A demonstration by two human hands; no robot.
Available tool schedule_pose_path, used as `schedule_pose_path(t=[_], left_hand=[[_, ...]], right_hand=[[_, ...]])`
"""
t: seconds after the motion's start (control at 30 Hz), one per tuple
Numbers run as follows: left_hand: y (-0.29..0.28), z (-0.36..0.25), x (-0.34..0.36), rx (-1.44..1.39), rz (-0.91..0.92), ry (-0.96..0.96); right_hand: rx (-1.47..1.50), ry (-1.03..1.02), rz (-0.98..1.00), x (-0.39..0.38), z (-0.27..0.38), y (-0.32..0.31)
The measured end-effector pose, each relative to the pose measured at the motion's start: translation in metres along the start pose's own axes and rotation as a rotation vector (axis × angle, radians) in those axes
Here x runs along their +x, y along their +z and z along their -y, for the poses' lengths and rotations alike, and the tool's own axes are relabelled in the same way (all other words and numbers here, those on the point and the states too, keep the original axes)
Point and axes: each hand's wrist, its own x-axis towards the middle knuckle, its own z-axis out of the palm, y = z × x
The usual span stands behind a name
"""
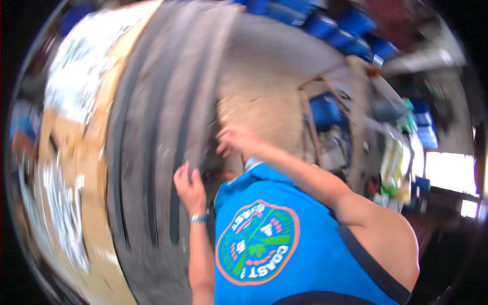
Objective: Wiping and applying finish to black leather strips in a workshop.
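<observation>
Long dark strips [151,168] lie side by side along a grey work table [147,274] on my left. My left hand [190,189], with a band on its wrist, is over the table's near edge, beside the closest strip. Its fingers are apart and nothing shows in them. In front of my body, just past the table edge, hovers my right hand [236,140]. Its fingers are loosely bent and apart, smeared a little by motion, with no object visible in them.
Brown cardboard [94,203] with shiny clear plastic [81,71] borders the table's far left side. A wooden frame [358,112] stands on the right, near a blue container [325,111]. More blue containers [340,30] sit at the back. Concrete floor [259,101] lies between.
</observation>
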Motion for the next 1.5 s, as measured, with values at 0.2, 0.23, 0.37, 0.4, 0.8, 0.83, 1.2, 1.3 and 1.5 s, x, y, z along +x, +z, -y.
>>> schedule_pose_path(t=[0.2, 0.23, 0.37, 0.4, 0.8, 0.83, 1.2, 1.3, 1.5], left_hand=[[0.032, -0.076, 0.014, -1.296, 0.531, -0.581], [0.036, -0.088, 0.015, -1.305, 0.571, -0.566], [0.070, -0.114, 0.019, -1.306, 0.685, -0.671], [0.082, -0.134, 0.018, -1.274, 0.638, -0.710], [0.155, -0.146, 0.008, -0.915, 0.606, -0.601], [0.151, -0.161, 0.012, -0.906, 0.613, -0.600], [0.108, -0.158, 0.008, -0.822, 0.419, -0.601], [0.078, -0.127, 0.007, -0.180, 0.427, 0.022], [0.039, -0.085, -0.009, -0.736, -0.095, -0.605]], right_hand=[[-0.066, -0.234, -0.122, -0.049, 0.021, 0.021], [-0.114, -0.250, -0.144, -0.058, 0.024, 0.016], [-0.163, -0.336, -0.286, -0.084, 0.018, -0.026], [-0.143, -0.338, -0.309, -0.094, 0.016, -0.039], [-0.910, 0.166, -1.649, -0.348, -0.151, -0.338], [-0.955, 0.219, -1.665, -0.372, -0.150, -0.355], [-1.074, 0.441, -1.392, -0.373, -0.158, -0.388], [-1.283, 0.402, -1.443, -0.370, -0.121, -0.364], [-1.183, -0.059, -1.363, -0.387, -0.145, -0.405]])
